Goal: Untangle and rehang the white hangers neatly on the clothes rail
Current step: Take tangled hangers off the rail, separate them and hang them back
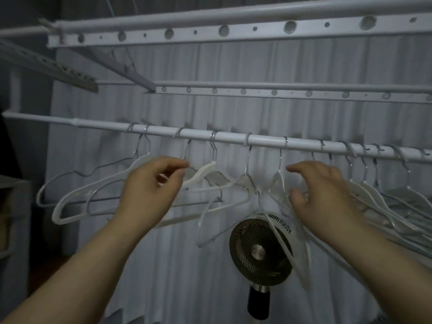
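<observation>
A white clothes rail (264, 139) runs across the view, sloping slightly down to the right. Several white hangers (93, 190) hang from it by metal hooks, spread out and overlapping on the left. A dense bunch of hangers (383, 206) crowds the right end. My left hand (152, 185) is raised under the rail, with fingertips and thumb pinching the neck of one white hanger (198, 176). My right hand (322, 195) reaches into the middle hangers with fingers extended and thumb spread. A blurred hanger (287, 249) dangles steeply below it.
Two perforated drying-rack bars (210, 31) sit above and behind the rail. A pleated white curtain (175, 265) hangs behind everything. A round fan (257, 251) on a black stand is below the middle hangers. A grey storage unit (11, 206) stands at far left.
</observation>
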`<state>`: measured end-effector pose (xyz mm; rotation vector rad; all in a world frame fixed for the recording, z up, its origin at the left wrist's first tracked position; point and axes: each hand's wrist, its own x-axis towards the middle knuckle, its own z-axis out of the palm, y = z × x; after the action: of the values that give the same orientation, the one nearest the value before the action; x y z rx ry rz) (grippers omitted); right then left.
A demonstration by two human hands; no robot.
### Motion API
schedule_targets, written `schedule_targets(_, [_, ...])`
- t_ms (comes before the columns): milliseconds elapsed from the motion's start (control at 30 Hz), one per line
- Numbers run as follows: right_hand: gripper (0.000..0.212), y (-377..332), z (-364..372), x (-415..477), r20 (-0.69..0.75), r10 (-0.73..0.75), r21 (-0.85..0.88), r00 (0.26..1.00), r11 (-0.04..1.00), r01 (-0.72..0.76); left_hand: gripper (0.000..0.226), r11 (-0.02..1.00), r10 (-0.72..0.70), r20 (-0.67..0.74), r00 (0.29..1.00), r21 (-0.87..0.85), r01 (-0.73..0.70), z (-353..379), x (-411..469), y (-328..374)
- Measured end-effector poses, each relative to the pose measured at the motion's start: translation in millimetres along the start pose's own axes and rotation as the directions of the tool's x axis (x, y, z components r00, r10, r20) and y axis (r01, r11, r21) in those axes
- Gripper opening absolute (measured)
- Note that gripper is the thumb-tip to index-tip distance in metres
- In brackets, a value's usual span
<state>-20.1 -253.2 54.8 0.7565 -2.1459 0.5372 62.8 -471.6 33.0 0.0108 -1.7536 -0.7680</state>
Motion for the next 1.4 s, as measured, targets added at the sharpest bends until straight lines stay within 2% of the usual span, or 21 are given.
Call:
schedule_targets(100, [0.039,-28.4,14.0,11.0,0.012,-0.073,0.068,0.997,0.995,0.072,0.018,0.985,-0.094,0.026,0.995,0.151,0.089,-9.4,3.7,-30.5])
schedule_targets(167, [0.035,-46.6,25.6,17.2,0.052,-0.074,0.128,0.996,0.990,0.067,0.022,0.966,-0.119,0.093,0.989,0.243,0.093,-11.6,0.7,-45.4])
schedule_targets(267, [0.033,-65.0,42.6,23.9,0.137,0.005,0.154,0.991,0.988,-0.026,0.031,0.928,-0.105,0.231,0.967,0.373,0.011,-10.5,-5.8,-58.2])
schedule_targets(400, [0.047,-78.2,56.2,31.1,0.253,0.175,0.078,0.952,0.977,-0.200,0.045,0.914,-0.063,0.331,0.941,0.399,-0.079,-5.8,-10.4,-71.6])
schedule_targets(500, [0.056,-85.3,57.5,34.2,0.343,0.274,-0.012,0.899,0.958,-0.287,0.045,0.901,-0.044,0.376,0.925,0.416,-0.126,-2.4,-8.7,-78.6])
schedule_targets(633, [0.057,-92.3,57.5,30.5,0.504,0.381,0.052,0.775,0.882,-0.468,0.037,0.889,-0.080,0.413,0.907,0.441,-0.122,3.6,-5.6,-85.1])
schedule_targets(700, [0.057,-90.7,61.8,26.6,0.523,0.420,0.004,0.742,0.869,-0.495,0.028,0.879,-0.093,0.442,0.892,0.458,-0.135,7.0,-4.5,-86.9])
schedule_targets(833, [0.047,-81.4,67.5,18.7,0.446,0.435,-0.168,0.782,0.899,-0.404,0.005,0.861,-0.115,0.479,0.870,0.485,-0.153,16.6,-2.6,-88.6])
schedule_targets(933, [0.045,-76.7,64.6,13.6,0.404,0.429,-0.192,0.808,0.903,-0.383,0.029,0.822,-0.100,0.482,0.870,0.533,-0.201,22.5,-1.3,-90.2])
schedule_targets(1033, [0.047,-70.7,59.4,9.2,0.374,0.414,-0.198,0.830,0.910,-0.365,0.015,0.789,-0.074,0.466,0.882,0.568,-0.235,24.7,3.9,-86.7])
schedule_targets(1133, [0.048,-61.3,55.9,5.1,0.348,0.411,-0.191,0.842,0.911,-0.366,0.023,0.726,-0.005,0.461,0.887,0.612,-0.314,22.4,7.8,-78.7])
schedule_targets(1200, [0.047,-55.2,53.6,2.3,0.352,0.410,-0.197,0.841,0.911,-0.361,0.004,0.718,-0.050,0.487,0.872,0.625,-0.308,27.3,6.3,-77.8])
schedule_targets(1267, [0.047,-50.3,51.1,0.7,0.355,0.400,-0.217,0.845,0.914,-0.341,0.011,0.695,-0.073,0.496,0.865,0.648,-0.312,31.9,6.2,-73.8])
schedule_targets(1400, [0.047,-40.9,47.4,1.5,0.350,0.371,-0.241,0.860,0.923,-0.300,0.017,0.684,-0.026,0.450,0.893,0.660,-0.312,34.0,10.6,-59.9])
